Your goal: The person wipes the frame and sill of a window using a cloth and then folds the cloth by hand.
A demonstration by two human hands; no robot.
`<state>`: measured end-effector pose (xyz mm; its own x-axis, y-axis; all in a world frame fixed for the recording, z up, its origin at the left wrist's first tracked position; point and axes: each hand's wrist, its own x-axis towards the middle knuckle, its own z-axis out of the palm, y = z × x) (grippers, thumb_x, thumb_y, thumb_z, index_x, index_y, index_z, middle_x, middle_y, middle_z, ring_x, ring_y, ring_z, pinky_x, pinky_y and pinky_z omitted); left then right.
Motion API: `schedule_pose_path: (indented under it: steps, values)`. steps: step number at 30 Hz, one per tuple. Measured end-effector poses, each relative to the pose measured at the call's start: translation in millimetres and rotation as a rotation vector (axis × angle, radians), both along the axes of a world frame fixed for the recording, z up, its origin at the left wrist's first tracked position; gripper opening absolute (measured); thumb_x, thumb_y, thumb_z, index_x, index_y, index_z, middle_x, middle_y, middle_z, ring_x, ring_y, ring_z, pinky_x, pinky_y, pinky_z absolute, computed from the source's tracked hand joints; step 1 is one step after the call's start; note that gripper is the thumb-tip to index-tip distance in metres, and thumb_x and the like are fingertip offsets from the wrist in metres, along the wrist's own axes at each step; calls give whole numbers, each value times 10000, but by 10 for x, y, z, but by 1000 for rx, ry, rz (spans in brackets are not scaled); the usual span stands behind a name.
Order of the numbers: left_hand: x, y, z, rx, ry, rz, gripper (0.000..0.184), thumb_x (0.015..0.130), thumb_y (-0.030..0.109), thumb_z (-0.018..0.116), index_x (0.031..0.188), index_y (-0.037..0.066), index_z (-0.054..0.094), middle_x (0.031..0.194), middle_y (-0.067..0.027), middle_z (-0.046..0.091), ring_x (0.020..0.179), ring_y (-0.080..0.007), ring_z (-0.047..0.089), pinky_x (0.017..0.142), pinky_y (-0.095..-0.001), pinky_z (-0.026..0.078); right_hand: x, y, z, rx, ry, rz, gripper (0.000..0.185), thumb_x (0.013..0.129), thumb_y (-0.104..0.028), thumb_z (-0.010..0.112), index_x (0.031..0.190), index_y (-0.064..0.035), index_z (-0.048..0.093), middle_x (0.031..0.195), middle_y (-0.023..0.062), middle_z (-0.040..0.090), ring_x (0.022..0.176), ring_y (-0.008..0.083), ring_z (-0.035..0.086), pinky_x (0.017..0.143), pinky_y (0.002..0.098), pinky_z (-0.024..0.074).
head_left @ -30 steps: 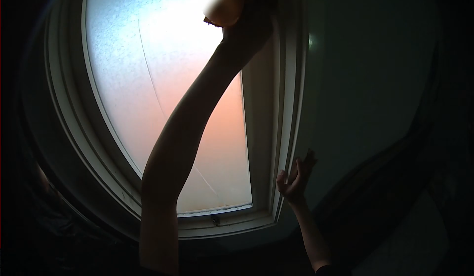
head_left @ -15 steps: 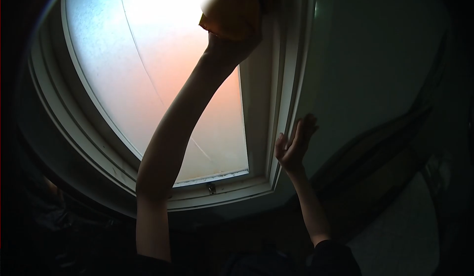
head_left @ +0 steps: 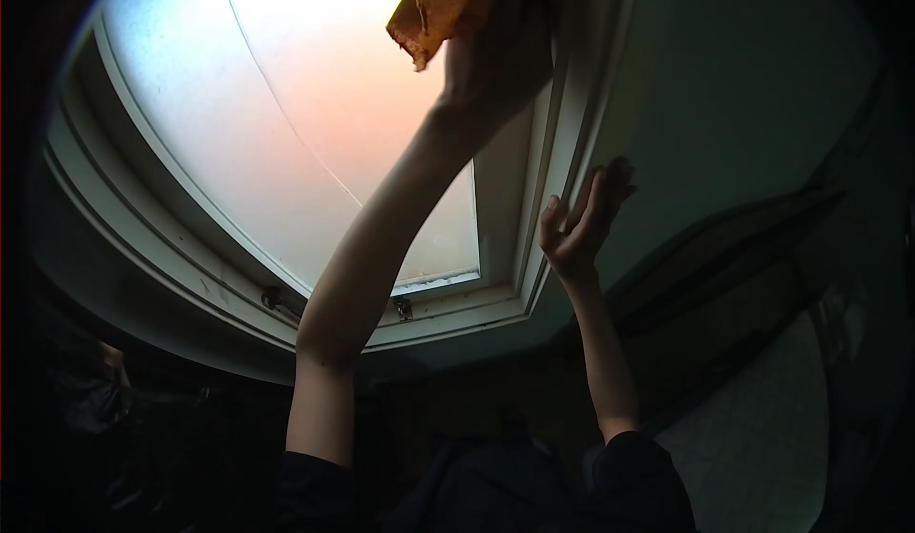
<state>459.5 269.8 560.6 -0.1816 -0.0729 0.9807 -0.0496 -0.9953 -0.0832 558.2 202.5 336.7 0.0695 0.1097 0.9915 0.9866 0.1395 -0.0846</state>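
My left hand (head_left: 500, 61) reaches up to the top right part of a bright frosted window pane (head_left: 286, 85). A ragged yellow-orange cloth (head_left: 434, 13) is in its grip, with a loose corner hanging to the left over the glass. The fingers themselves are dark and partly cut off by the upper edge of the view. Beside the right side of the white window frame (head_left: 572, 113), my right hand (head_left: 583, 223) is held up against the wall (head_left: 724, 104), fingers stretched and thumb apart, with nothing in it.
A small metal latch (head_left: 404, 310) sits on the lower frame, and another fitting (head_left: 272, 297) on the lower left. Dark crumpled material (head_left: 95, 399) lies at the lower left. A pale surface (head_left: 762, 438) shows at the lower right.
My left hand has moved up and to the right with the cloth, whose ragged corner now shows more clearly. The right hand appears higher, and the window has shifted a little in view.
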Motion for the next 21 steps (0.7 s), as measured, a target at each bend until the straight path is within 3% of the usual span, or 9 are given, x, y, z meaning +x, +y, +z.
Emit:
schedule_pose_path:
  steps: [1, 3, 4, 7, 8, 15, 17, 19, 21]
  values:
    - [-61, 38, -45, -8, 2, -1, 100, 988, 131, 448, 1011, 70, 523, 849, -44, 528, 697, -150, 528, 629, -259, 483, 7, 0, -2, 7, -2, 9, 675, 886, -185, 556, 1460, -14, 245, 1515, 274, 206, 1422, 444, 144, 1143, 587, 77]
    - [-250, 201, -180, 162, 397, 314, 200, 887, 18, 550, 1087, 20, 537, 895, -105, 589, 800, -243, 606, 686, -313, 505, -1, -8, 2, 1, 4, 8, 673, 888, -192, 555, 1459, -15, 246, 1516, 272, 202, 1422, 444, 143, 1144, 587, 77]
    - [-193, 324, -350, 96, 331, 80, 154, 898, 22, 519, 1050, 25, 539, 877, -96, 585, 761, -246, 602, 660, -305, 502, -5, -6, 1, 2, 11, 8, 671, 891, -198, 553, 1458, -15, 246, 1518, 270, 198, 1422, 444, 143, 1144, 587, 77]
    - [-126, 394, -569, -54, 281, 249, 154, 902, 12, 494, 1048, 21, 540, 871, -96, 582, 757, -240, 602, 658, -311, 503, -4, 4, 13, 10, 5, -1, 666, 893, -203, 552, 1455, -15, 249, 1518, 268, 200, 1421, 444, 145, 1144, 590, 78]
    - [-17, 397, -599, -50, 168, -3, 155, 915, 34, 487, 1062, 16, 532, 890, -94, 581, 791, -225, 598, 686, -302, 497, -20, -4, 10, 7, 6, 0, 666, 893, -203, 552, 1455, -15, 249, 1518, 268, 200, 1421, 444, 145, 1144, 590, 78]
    - [-130, 533, -860, -141, 368, -234, 164, 856, -58, 488, 979, 22, 560, 778, -69, 535, 705, -183, 542, 618, -264, 450, -15, -3, 30, 8, 14, 10, 663, 899, -215, 545, 1458, -21, 247, 1513, 264, 210, 1425, 431, 145, 1146, 589, 87]
    - [-161, 490, -949, -203, 408, -189, 128, 860, -36, 490, 965, 22, 535, 838, -104, 539, 768, -218, 544, 672, -293, 453, -39, -27, 37, 6, 6, 15, 661, 902, -222, 541, 1459, -22, 247, 1514, 261, 208, 1426, 427, 145, 1147, 587, 88]
    - [-37, 270, -1073, -43, 219, 354, 123, 874, 1, 483, 986, 19, 532, 881, -128, 538, 814, -243, 544, 704, -326, 455, -39, -33, 39, -10, 4, -26, 668, 909, -237, 537, 1463, -17, 237, 1520, 256, 200, 1428, 422, 142, 1151, 576, 84]
    - [1, 245, -1400, -38, 190, 361, 132, 884, 35, 488, 1009, 17, 527, 885, -144, 540, 823, -266, 542, 703, -378, 457, -34, -30, 33, -15, 0, -41, 669, 914, -241, 533, 1466, -13, 230, 1522, 255, 197, 1429, 422, 139, 1152, 571, 82]
